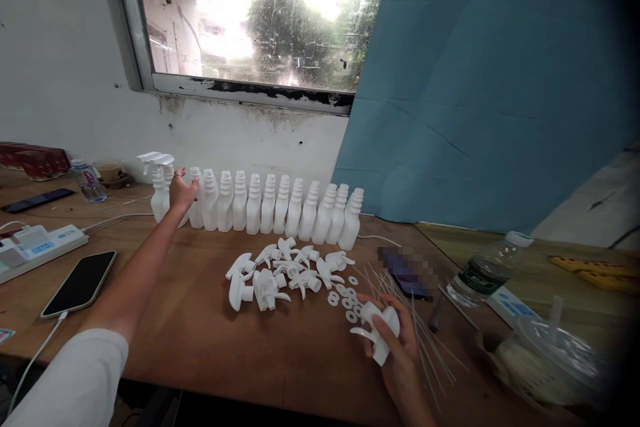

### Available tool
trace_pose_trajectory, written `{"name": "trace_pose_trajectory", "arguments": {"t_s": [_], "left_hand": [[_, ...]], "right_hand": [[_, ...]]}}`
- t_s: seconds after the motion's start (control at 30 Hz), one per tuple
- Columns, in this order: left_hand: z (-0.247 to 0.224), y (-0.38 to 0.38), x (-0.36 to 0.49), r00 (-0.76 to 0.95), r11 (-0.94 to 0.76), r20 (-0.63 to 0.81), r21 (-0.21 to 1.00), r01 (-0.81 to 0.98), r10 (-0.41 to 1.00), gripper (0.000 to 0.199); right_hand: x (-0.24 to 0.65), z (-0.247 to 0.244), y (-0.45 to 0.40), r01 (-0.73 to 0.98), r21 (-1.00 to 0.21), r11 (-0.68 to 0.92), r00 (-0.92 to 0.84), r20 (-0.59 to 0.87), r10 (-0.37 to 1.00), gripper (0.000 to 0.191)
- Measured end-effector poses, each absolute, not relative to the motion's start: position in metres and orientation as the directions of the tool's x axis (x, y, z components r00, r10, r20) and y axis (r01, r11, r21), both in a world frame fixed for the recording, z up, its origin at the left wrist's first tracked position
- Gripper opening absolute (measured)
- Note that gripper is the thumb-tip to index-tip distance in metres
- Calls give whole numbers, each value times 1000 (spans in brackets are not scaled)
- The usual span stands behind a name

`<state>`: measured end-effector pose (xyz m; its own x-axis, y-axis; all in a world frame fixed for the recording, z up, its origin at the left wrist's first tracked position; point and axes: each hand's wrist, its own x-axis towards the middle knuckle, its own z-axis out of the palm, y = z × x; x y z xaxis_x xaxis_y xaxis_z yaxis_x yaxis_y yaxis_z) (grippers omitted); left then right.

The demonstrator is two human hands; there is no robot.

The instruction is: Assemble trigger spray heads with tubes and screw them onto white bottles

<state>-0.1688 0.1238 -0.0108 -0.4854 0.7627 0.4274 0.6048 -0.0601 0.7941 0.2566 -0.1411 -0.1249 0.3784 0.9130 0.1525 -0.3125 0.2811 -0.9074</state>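
Note:
My left hand (183,191) reaches to the left part of a row of white bottles (254,207), its fingers around the neck area of one bottle that the hand mostly hides. Just left of it stand bottles with white spray heads on top (159,160). In my right hand (400,343), near the front edge, is a white trigger spray head (377,330). Several loose trigger heads (267,288) lie in a pile mid-table. Small white rings (349,303) lie beside my right hand, and thin clear tubes (425,333) are spread beyond and under it.
Phones (80,283) and a power strip (45,248) with cables are at the left. A water bottle (483,273), a lidded cup (547,363) and another phone (406,273) stand or lie right. Behind the table (200,333) are a wall, window and blue cloth (475,93).

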Motion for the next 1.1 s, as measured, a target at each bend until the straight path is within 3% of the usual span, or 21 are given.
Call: {"name": "trace_pose_trajectory", "arguments": {"t_s": [0.2, 0.33, 0.5, 0.63, 0.73, 1.1], "left_hand": [[-11, 139, -173, -502, 14, 425, 753, 658, 753, 44], [-13, 110, -166, -487, -57, 620, 652, 756, 615, 43], [-17, 37, -143, -200, -262, 879, 335, 905, 434, 39], [-27, -22, -116, 162, -474, 921, 28, 880, 355, 40], [-35, -47, -101, 303, -545, 908, -104, 832, 290, 47], [-45, -52, -83, 401, -602, 883, -186, 777, 246, 55]], "right_hand": [[258, -118, -148, -411, -877, 247, 272, 141, 952, 30], [259, -115, -151, -486, -838, 247, 215, 159, 964, 32], [258, -112, -150, -545, -812, 211, 191, 124, 974, 36], [255, -108, -153, -579, -797, 173, 187, 77, 979, 41], [253, -103, -158, -563, -807, 177, 205, 71, 976, 44], [252, -99, -165, -525, -830, 188, 191, 100, 976, 41]]}}
